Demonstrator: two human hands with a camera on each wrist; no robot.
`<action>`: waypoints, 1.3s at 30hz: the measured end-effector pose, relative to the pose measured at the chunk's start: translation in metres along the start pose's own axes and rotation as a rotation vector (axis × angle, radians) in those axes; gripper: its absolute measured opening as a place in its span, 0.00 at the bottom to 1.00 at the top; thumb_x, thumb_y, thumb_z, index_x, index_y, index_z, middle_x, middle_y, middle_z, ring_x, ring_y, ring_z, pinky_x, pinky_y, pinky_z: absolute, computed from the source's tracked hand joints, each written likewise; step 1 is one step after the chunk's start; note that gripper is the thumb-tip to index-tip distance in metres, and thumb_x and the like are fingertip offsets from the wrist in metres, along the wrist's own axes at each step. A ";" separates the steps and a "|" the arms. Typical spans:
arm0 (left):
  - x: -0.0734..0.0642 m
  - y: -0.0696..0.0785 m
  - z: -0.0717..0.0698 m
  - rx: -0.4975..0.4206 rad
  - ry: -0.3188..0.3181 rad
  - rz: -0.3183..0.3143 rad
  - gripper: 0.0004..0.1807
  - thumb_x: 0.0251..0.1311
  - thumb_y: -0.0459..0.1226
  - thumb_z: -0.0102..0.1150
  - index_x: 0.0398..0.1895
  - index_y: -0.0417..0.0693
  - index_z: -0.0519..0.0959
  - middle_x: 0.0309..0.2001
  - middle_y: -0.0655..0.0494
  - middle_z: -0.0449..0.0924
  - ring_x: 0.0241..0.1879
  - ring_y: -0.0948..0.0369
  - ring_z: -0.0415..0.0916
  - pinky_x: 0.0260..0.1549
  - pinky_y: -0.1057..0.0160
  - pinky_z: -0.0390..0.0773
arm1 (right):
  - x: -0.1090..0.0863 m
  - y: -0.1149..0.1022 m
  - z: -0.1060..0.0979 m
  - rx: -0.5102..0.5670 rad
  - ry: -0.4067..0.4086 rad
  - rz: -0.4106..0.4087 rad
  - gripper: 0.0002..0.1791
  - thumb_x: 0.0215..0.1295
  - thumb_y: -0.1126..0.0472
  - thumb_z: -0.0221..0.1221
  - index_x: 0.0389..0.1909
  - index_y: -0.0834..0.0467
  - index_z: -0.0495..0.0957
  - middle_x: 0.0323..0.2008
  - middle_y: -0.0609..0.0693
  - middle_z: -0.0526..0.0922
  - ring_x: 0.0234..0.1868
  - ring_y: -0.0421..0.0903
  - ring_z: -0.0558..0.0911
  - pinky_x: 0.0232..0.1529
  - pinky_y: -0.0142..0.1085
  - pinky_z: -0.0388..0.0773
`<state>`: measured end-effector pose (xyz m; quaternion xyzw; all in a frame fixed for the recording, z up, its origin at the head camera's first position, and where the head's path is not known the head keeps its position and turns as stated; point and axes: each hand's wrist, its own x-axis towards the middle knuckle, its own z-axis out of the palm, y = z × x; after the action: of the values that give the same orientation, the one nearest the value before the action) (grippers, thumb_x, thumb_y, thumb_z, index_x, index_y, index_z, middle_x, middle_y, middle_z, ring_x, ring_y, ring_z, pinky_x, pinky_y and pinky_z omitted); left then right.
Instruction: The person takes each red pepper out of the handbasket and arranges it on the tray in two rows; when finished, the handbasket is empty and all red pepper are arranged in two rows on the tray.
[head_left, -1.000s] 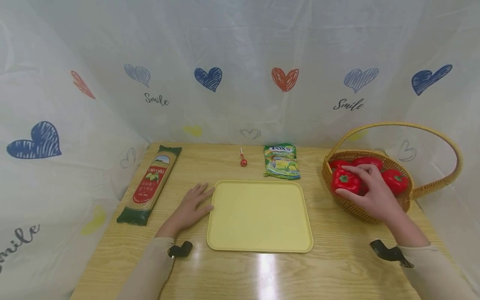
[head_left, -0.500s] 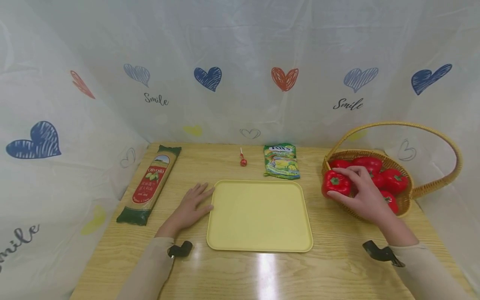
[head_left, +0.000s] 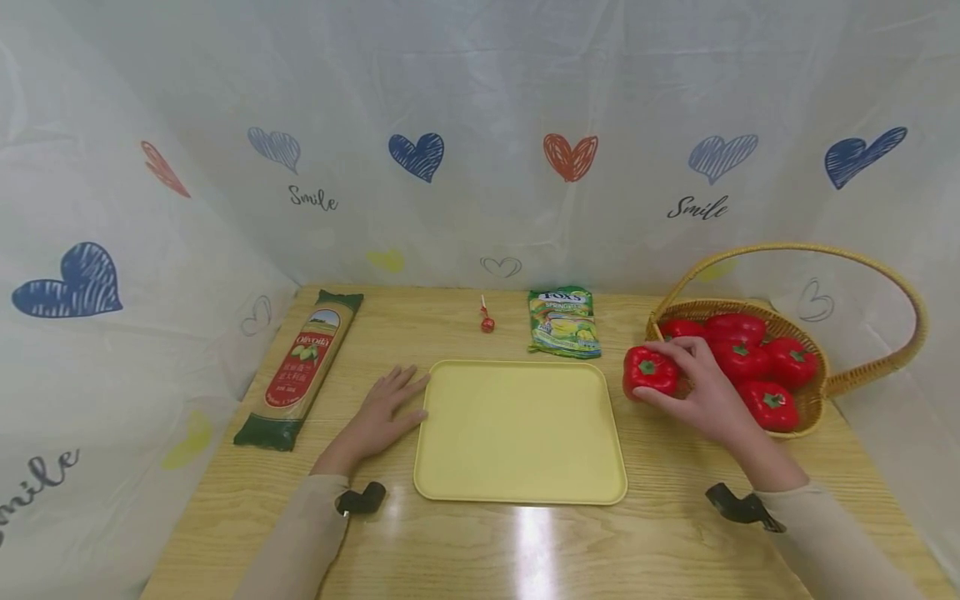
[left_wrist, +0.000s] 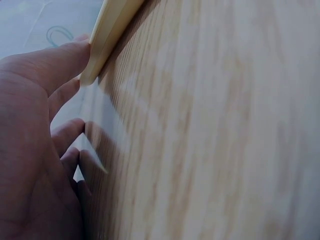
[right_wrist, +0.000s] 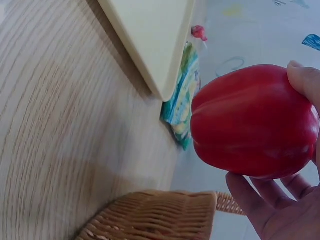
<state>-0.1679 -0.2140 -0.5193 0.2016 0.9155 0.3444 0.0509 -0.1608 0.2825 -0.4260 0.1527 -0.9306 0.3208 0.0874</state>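
Observation:
My right hand (head_left: 701, 387) grips a red bell pepper (head_left: 649, 372) with a green stem, thumb on one side and fingers on the other. In the right wrist view the bell pepper (right_wrist: 255, 122) is held above the table, beside the wicker basket (right_wrist: 165, 212). Several more red bell peppers (head_left: 741, 358) lie in the basket (head_left: 810, 408) to the right. My left hand (head_left: 378, 417) lies at the left edge of the yellow tray (head_left: 519, 433), fingers spread and fairly straight. The left wrist view shows its fingertips touching the tray's rim (left_wrist: 107, 42).
A long pasta packet (head_left: 300, 371) lies at the left of the wooden table (head_left: 450, 550). Behind the tray are a red lollipop (head_left: 487, 323) and a green candy bag (head_left: 564, 323). The basket's tall handle (head_left: 892, 292) arches up to the right. A printed curtain hangs behind.
My right hand has carried the bell pepper leftward out of the basket, past its left rim toward the tray. More peppers in the basket now show. The left hand has stayed put.

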 end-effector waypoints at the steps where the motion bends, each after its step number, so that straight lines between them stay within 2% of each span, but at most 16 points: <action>1: 0.000 0.000 0.000 0.000 0.000 0.000 0.35 0.72 0.51 0.57 0.79 0.55 0.63 0.80 0.44 0.50 0.80 0.42 0.37 0.76 0.38 0.33 | 0.000 0.000 0.002 0.004 -0.005 0.002 0.35 0.57 0.53 0.75 0.65 0.54 0.75 0.58 0.60 0.66 0.58 0.63 0.70 0.47 0.65 0.81; 10: 0.000 0.001 0.000 0.012 0.000 0.001 0.35 0.72 0.51 0.57 0.79 0.55 0.63 0.80 0.45 0.50 0.80 0.43 0.38 0.76 0.39 0.34 | 0.003 -0.003 0.015 0.040 -0.035 0.009 0.36 0.57 0.51 0.75 0.66 0.53 0.74 0.59 0.60 0.66 0.57 0.62 0.71 0.48 0.64 0.82; 19: 0.000 0.001 0.000 0.020 0.003 0.010 0.35 0.72 0.51 0.57 0.79 0.54 0.63 0.80 0.44 0.51 0.80 0.42 0.39 0.76 0.39 0.34 | 0.008 -0.009 0.025 0.059 -0.040 -0.024 0.35 0.57 0.53 0.75 0.64 0.55 0.76 0.60 0.60 0.69 0.57 0.63 0.73 0.48 0.65 0.81; 31: 0.001 0.000 0.000 0.017 0.001 0.008 0.35 0.72 0.51 0.58 0.78 0.53 0.63 0.80 0.44 0.51 0.80 0.42 0.39 0.76 0.38 0.34 | 0.013 -0.014 0.047 0.117 -0.062 -0.071 0.35 0.56 0.55 0.76 0.65 0.56 0.76 0.59 0.58 0.70 0.55 0.60 0.78 0.52 0.58 0.82; 39: 0.000 -0.001 0.000 0.020 0.010 0.013 0.35 0.72 0.51 0.58 0.78 0.53 0.64 0.80 0.43 0.51 0.80 0.41 0.39 0.76 0.37 0.34 | 0.021 -0.026 0.059 0.130 -0.093 -0.077 0.36 0.55 0.53 0.77 0.64 0.55 0.76 0.60 0.59 0.69 0.58 0.59 0.75 0.53 0.57 0.82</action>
<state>-0.1685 -0.2141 -0.5197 0.2065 0.9178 0.3366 0.0420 -0.1755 0.2214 -0.4517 0.2086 -0.9043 0.3695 0.0462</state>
